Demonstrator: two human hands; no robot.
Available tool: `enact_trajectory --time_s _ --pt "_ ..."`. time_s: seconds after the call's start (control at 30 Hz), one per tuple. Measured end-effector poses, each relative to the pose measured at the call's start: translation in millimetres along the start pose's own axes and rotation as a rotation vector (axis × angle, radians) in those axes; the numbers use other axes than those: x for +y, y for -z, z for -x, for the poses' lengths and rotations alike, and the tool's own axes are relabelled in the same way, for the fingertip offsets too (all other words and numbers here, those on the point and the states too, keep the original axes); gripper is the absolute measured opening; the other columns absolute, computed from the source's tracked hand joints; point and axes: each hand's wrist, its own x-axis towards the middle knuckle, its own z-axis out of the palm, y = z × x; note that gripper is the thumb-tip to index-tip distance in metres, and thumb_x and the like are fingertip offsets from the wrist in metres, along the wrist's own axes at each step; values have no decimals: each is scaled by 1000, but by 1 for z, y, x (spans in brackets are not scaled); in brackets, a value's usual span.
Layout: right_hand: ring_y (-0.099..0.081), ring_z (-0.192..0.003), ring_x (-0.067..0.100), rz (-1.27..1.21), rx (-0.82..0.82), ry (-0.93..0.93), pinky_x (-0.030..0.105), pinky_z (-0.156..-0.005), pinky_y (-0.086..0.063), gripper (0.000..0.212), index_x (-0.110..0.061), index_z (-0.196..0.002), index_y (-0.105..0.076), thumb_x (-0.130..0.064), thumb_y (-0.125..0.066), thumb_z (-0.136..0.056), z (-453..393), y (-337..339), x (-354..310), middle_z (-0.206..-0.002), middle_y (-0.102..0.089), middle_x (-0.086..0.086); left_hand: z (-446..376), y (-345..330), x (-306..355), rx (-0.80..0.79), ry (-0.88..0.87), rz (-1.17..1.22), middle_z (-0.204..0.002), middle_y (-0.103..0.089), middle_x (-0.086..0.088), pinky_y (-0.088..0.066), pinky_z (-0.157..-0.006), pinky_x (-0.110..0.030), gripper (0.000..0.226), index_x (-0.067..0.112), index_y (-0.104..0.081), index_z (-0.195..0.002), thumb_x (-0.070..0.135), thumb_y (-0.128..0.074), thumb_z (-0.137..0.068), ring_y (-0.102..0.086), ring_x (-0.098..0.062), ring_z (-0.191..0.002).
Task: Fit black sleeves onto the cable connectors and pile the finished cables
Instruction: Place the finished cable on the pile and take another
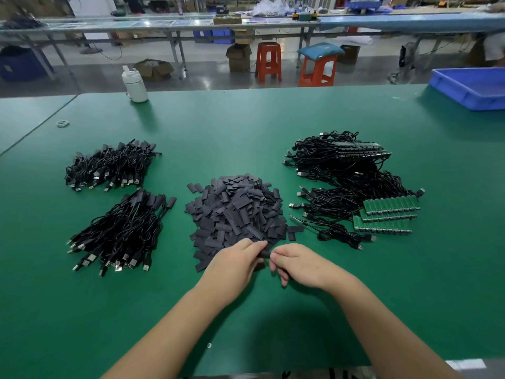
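Observation:
A heap of flat black sleeves (237, 212) lies in the middle of the green table (246, 127). At its near edge my left hand (235, 262) pinches a black sleeve (264, 253), and my right hand (297, 262) meets it there with curled fingers; what the right fingers hold is hidden. Two piles of sleeved cables lie on the left, one far (109, 166) and one near (120, 233). On the right lie unsleeved cables (341, 181) with rows of green circuit boards (388, 216).
A white bottle (135, 84) stands at the far left edge of the table. A blue plastic tray (475, 86) sits at the far right corner. Orange stools (269, 61) and cardboard boxes stand on the floor beyond, with another long bench behind.

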Motion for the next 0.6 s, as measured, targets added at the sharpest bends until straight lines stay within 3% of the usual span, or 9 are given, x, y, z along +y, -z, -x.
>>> enact_trajectory --time_s 0.07,0.2,0.3,0.4,0.47,0.53,0.6 --pt "-57 -61 20 -16 -9 4 31 -71 -46 29 -12 -79 -56 -11 -39 -102 1 -1 -2 -59 -49 1 1 1 -1 4 -52 -102 -116 -62 -3 -53 -74 -39 43 19 -51 -140 25 -55 -98 -65 -33 -88" --pt "-57 -58 16 50 -2 21 33 -71 -47 29 -14 -80 -57 -16 -40 -103 2 0 -4 -57 -50 -2 1 -1 -2 -28 -62 -213 -123 -58 -3 -50 -74 -40 49 19 -42 -146 20 -51 -98 -64 -34 -90" --pt "-59 -59 15 96 1 39 39 -77 -52 30 -15 -82 -59 -18 -39 -104 2 0 -3 -58 -52 -1 4 -3 -2 12 -95 -198 -116 -62 -7 -51 -65 -41 56 13 -48 -142 7 -59 -87 -64 -38 -80" --pt "-61 -62 13 78 10 59 33 -75 -50 30 -17 -84 -62 -17 -40 -104 2 0 -4 -59 -58 -2 5 -5 -3 74 -122 -170 -111 -65 -8 -54 -60 -38 57 10 -58 -133 0 -66 -77 -66 -36 -73" --pt "-62 -62 11 53 64 87 26 -70 -50 30 -19 -83 -64 -15 -43 -104 2 -1 -5 -62 -64 -4 4 -6 0 130 -78 -52 -117 -64 -3 -55 -73 -36 48 14 -59 -131 5 -66 -85 -67 -28 -87" --pt "-65 -64 13 36 145 116 30 -76 -53 28 -18 -81 -65 -14 -46 -102 1 -2 -4 -67 -69 -4 2 -3 5 208 57 183 -114 -64 6 -51 -85 -28 39 19 -60 -130 17 -65 -92 -63 -13 -91" --pt "-68 -66 12 70 227 119 33 -78 -55 25 -17 -84 -68 -17 -50 -101 0 -3 -2 -73 -72 -6 -1 2 7 245 253 412 -96 -67 13 -49 -76 -18 34 28 -62 -125 27 -67 -91 -60 -4 -75"
